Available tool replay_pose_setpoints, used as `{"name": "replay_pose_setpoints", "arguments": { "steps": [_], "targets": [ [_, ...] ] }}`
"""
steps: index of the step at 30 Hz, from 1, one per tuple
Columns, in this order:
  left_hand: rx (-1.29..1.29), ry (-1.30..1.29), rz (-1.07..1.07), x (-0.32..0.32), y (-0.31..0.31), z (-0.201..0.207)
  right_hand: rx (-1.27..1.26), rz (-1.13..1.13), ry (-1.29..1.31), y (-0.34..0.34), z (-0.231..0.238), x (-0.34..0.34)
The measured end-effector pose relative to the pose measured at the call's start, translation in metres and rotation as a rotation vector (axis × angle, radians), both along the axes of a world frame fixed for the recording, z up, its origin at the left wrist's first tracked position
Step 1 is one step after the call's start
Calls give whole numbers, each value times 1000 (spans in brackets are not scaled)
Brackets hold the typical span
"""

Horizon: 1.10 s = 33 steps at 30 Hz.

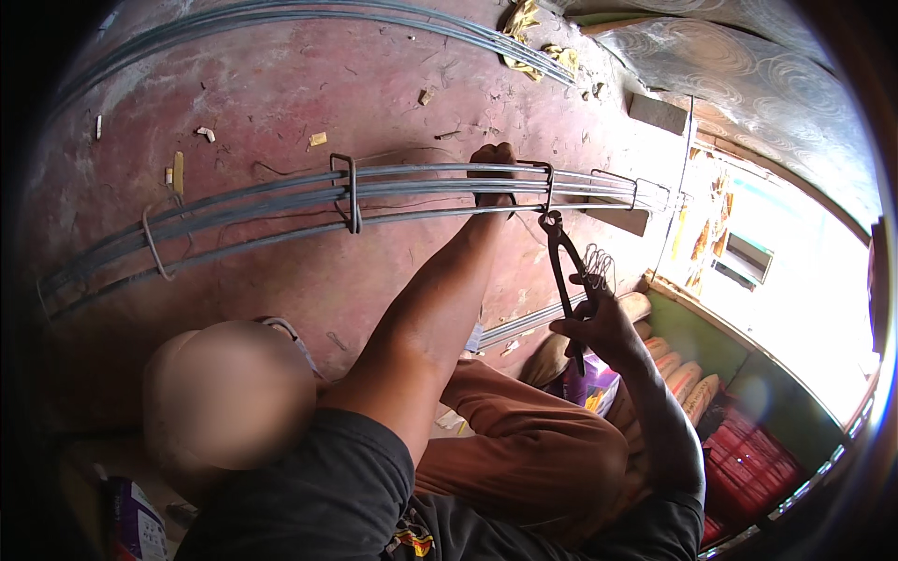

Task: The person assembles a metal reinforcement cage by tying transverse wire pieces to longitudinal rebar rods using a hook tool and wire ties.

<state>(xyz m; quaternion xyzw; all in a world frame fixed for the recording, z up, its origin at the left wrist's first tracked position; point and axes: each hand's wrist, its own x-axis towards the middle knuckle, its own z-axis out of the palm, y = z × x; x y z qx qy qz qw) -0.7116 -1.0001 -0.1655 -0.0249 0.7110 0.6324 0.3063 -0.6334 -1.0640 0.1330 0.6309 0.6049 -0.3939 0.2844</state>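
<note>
A long cage of grey steel reinforcing bars runs across the view, with bent rectangular stirrups around the bars. My left hand is closed at the cage's upper bars, its fingers partly hidden, just left of another stirrup. My right hand grips dark long-handled pincers. Their jaws meet the lower bar by that stirrup's bottom corner; whether they hold wire there is too small to tell. A bunch of looped tie wires sticks up from my right hand.
More steel bars lie along the far side of the reddish floor, near crumpled yellow material. Blocks stand near the cage's right end. Sacks and a red crate sit at right. A blurred round shape fills the lower left.
</note>
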Motion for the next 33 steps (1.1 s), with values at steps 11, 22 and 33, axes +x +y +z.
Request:
{"name": "replay_pose_setpoints", "arguments": {
  "steps": [11, 22, 33],
  "targets": [
    [-9, -176, -106, -10, 0, 14, 473, 939, -183, 24, 0, 36],
    [-106, -29, -228, 0, 6, -6, 733, 1253, -235, 83, -33, 65],
    [-365, 334, -431, 12, -2, -7, 720, 1238, -18, 105, -39, 69]
  ]
}}
